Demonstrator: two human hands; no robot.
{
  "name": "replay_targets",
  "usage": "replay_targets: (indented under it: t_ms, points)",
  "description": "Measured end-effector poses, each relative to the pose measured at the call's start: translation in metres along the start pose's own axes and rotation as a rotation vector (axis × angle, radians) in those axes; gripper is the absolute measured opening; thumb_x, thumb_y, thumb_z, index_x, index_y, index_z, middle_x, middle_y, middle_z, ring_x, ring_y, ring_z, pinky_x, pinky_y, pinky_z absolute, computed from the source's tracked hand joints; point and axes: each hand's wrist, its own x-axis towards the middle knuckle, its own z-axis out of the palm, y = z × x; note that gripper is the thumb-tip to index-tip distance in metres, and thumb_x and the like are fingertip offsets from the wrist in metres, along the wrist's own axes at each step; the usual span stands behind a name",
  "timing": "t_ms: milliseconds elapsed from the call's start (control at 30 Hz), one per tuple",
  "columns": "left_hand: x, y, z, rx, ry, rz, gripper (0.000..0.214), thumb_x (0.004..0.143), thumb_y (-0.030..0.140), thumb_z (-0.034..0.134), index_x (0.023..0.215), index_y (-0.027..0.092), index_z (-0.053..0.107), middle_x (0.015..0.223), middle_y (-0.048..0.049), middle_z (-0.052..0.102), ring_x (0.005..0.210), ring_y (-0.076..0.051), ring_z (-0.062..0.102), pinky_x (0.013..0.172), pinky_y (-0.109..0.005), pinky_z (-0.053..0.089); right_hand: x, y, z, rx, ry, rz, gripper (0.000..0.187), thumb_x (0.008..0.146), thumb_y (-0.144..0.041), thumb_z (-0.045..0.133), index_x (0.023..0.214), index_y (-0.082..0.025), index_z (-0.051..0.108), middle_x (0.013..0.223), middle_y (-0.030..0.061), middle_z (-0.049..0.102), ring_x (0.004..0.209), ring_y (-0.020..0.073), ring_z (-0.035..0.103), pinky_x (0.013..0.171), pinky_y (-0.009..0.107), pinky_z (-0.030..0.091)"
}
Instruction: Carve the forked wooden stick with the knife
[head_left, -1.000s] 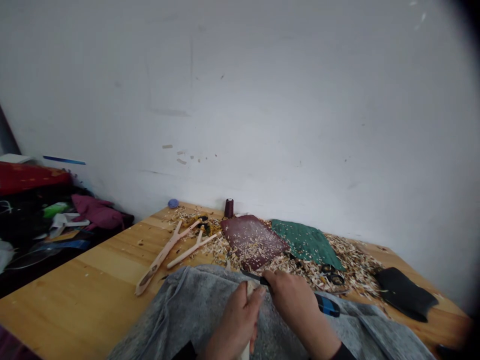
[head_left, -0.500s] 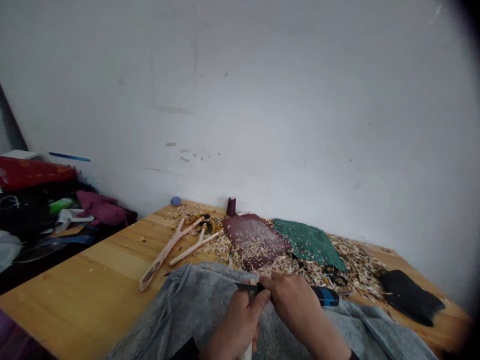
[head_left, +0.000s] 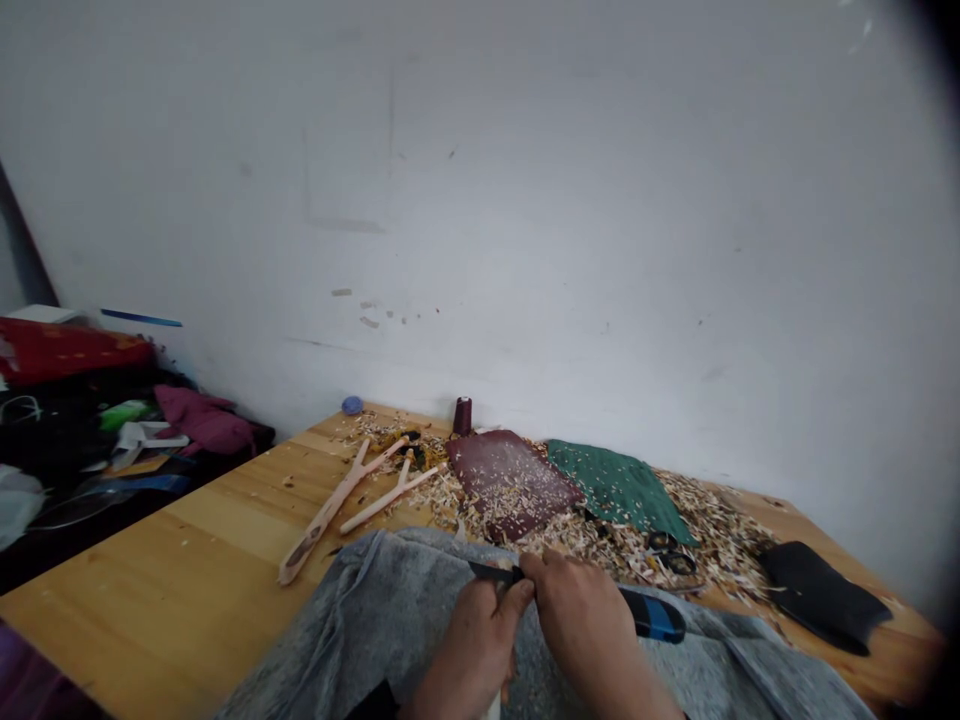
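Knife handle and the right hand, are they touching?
Touching. The head view shows the right hand closed around the black and blue knife handle, with the handle's end sticking out past the hand.

The maroon leather [head_left: 510,482] is speckled with pale shavings, with a darker maroon spool [head_left: 462,416] behind it, a deep green cloth [head_left: 619,490] flecked cream to its right, and a matte black pouch [head_left: 821,597] farther right. Left of it, pinkish-cream forks [head_left: 330,510] lie on a honey-yellow table [head_left: 150,590] with faint darker streaks, near a periwinkle ball [head_left: 352,405]. In front of it are a heathered grey cloth [head_left: 315,640] dusted with pale flecks, a knife [head_left: 654,616] with a black-and-bright-blue banded handle, and a cream stick [head_left: 491,708].
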Motion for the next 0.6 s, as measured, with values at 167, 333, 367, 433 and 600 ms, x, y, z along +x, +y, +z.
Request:
replay_targets:
  t_ms: [167,333,367,433,600]
  points:
    - [-0.002,0.005,-0.002,-0.024,0.025,-0.057,0.037,0.081,0.059,0.055,0.066,0.025,0.051,0.037,0.0080,0.039,0.029,-0.012,0.038,0.031,-0.023,0.028,-0.003,-0.006,-0.003,-0.021,-0.049,0.085,0.036,0.087,-0.005,0.042,0.106,-0.023,0.066,0.095,0.0108,0.071,0.088,0.0241,0.069,0.069,0.030,0.046]
    - [-0.002,0.006,-0.004,-0.041,0.009,-0.022,0.040,0.080,0.061,0.055,0.067,0.024,0.051,0.038,0.0075,0.041,0.029,-0.011,0.039,0.032,-0.023,0.027,-0.005,-0.015,0.002,-0.036,-0.022,0.124,0.035,0.088,-0.005,0.039,0.104,-0.022,0.066,0.094,0.0115,0.070,0.088,0.0266,0.069,0.072,0.035,0.049]
    - [-0.001,0.004,-0.004,-0.038,0.000,-0.029,0.041,0.080,0.063,0.054,0.067,0.024,0.050,0.038,0.0076,0.041,0.030,-0.012,0.039,0.032,-0.023,0.027,-0.004,-0.016,0.004,-0.042,-0.009,0.124,0.035,0.089,-0.005,0.039,0.102,-0.021,0.067,0.094,0.0117,0.070,0.088,0.0266,0.069,0.072,0.035,0.049]
    - [0.002,0.000,-0.004,-0.060,-0.014,-0.055,0.042,0.081,0.065,0.051,0.069,0.024,0.048,0.040,0.0090,0.039,0.031,-0.011,0.038,0.032,-0.023,0.027,-0.001,-0.014,0.009,-0.068,0.031,0.134,0.035,0.089,-0.006,0.038,0.103,-0.020,0.066,0.094,0.0128,0.070,0.089,0.0264,0.069,0.073,0.035,0.049]
    - [0.007,-0.006,-0.001,-0.272,-0.013,-0.042,0.044,0.080,0.069,0.047,0.080,0.025,0.041,0.056,0.0117,0.040,0.033,-0.005,0.032,0.031,-0.018,0.025,0.010,0.022,0.023,-0.078,-0.010,0.270,0.038,0.090,-0.003,0.034,0.101,-0.018,0.067,0.092,0.0125,0.072,0.086,0.0253,0.071,0.070,0.034,0.049]
